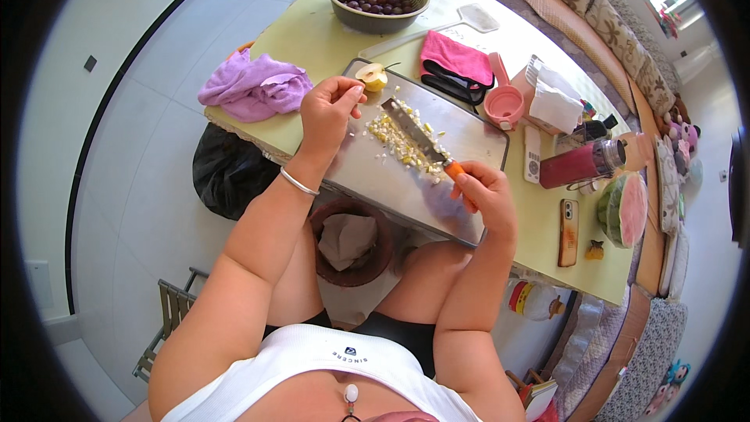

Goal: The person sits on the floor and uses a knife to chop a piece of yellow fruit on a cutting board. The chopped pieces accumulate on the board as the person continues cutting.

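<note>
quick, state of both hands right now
Left hand: loosely curled near cut fruit; grip can't be told.
Right hand: closed, holding orange-handled knife.

Dark lettering [349, 360], small emblem [350, 351], on white top [301, 355]

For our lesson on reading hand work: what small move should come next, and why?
Perhaps bring the left hand to the cut, stemmed, pale-yellow fruit: it lies nearby in one chunk, while the white-and-yellow pieces around the orange-handled metal knife in the right hand look finely chopped.
</note>
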Action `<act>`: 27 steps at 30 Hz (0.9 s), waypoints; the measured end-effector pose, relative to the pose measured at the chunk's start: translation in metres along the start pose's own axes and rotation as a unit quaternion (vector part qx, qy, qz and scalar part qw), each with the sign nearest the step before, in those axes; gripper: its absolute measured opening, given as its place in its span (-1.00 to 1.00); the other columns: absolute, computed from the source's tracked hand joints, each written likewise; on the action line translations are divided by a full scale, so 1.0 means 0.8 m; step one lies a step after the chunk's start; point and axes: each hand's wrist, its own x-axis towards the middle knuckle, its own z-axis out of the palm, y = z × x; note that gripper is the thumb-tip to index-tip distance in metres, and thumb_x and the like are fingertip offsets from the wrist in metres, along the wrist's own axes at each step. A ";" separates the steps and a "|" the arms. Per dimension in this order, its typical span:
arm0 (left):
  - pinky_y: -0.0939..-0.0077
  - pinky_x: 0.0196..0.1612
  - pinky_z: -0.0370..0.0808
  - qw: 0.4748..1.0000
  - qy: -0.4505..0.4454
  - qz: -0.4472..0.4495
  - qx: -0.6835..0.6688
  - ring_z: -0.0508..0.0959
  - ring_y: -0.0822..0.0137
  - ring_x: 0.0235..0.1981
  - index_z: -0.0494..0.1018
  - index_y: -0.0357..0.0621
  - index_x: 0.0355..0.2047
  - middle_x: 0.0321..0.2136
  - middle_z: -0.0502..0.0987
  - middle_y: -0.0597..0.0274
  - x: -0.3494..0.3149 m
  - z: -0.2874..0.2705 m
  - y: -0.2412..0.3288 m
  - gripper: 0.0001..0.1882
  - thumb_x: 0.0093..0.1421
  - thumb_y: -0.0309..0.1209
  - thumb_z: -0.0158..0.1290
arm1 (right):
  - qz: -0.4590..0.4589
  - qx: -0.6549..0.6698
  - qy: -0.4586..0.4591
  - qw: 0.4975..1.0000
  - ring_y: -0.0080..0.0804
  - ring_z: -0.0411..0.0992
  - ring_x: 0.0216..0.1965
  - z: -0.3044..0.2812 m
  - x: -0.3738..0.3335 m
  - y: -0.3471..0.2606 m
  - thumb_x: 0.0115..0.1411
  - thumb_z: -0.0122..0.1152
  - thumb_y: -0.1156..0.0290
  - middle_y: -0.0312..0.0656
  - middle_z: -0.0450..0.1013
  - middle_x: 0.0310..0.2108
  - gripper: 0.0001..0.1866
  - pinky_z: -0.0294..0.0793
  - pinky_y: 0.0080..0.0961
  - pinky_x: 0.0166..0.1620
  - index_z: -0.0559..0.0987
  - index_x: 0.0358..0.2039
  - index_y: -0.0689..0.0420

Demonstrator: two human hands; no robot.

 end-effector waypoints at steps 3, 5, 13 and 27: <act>0.75 -0.50 0.34 1.000 -0.001 -0.002 0.004 0.47 0.59 -0.58 0.57 -0.22 -0.26 -0.47 0.61 0.28 0.000 0.000 0.000 -0.89 0.25 -0.48 0.10 | 0.004 0.001 -0.003 1.000 -0.77 0.20 -0.66 -0.015 -0.004 0.003 0.27 0.18 0.37 -0.36 0.47 -0.56 -0.77 0.12 -0.72 -0.60 0.62 -0.16 0.23; 0.75 -0.50 0.34 1.000 -0.005 0.000 0.003 0.47 0.60 -0.58 0.57 -0.22 -0.26 -0.47 0.61 0.28 0.000 0.001 0.000 -0.89 0.25 -0.49 0.10 | 0.027 -0.025 0.002 0.999 -0.76 0.19 -0.67 -0.014 0.000 0.004 0.27 0.17 0.38 -0.36 0.47 -0.56 -0.78 0.10 -0.72 -0.61 0.62 -0.16 0.23; 0.76 -0.50 0.33 1.000 0.000 -0.003 0.004 0.46 0.60 -0.58 0.58 -0.23 -0.27 -0.47 0.61 0.27 -0.001 0.001 0.002 -0.89 0.25 -0.49 0.09 | 0.004 0.020 0.018 1.000 -0.76 0.20 -0.66 -0.028 -0.007 0.010 0.26 0.17 0.37 -0.34 0.48 -0.55 -0.77 0.11 -0.73 -0.60 0.62 -0.16 0.23; 0.76 -0.51 0.32 1.000 -0.006 -0.002 0.006 0.46 0.60 -0.59 0.58 -0.24 -0.28 -0.48 0.61 0.27 0.001 0.004 -0.003 -0.90 0.24 -0.50 0.09 | 0.033 -0.026 -0.005 0.999 -0.77 0.20 -0.67 -0.024 0.002 0.016 0.25 0.17 0.37 -0.35 0.48 -0.56 -0.78 0.10 -0.73 -0.61 0.62 -0.19 0.22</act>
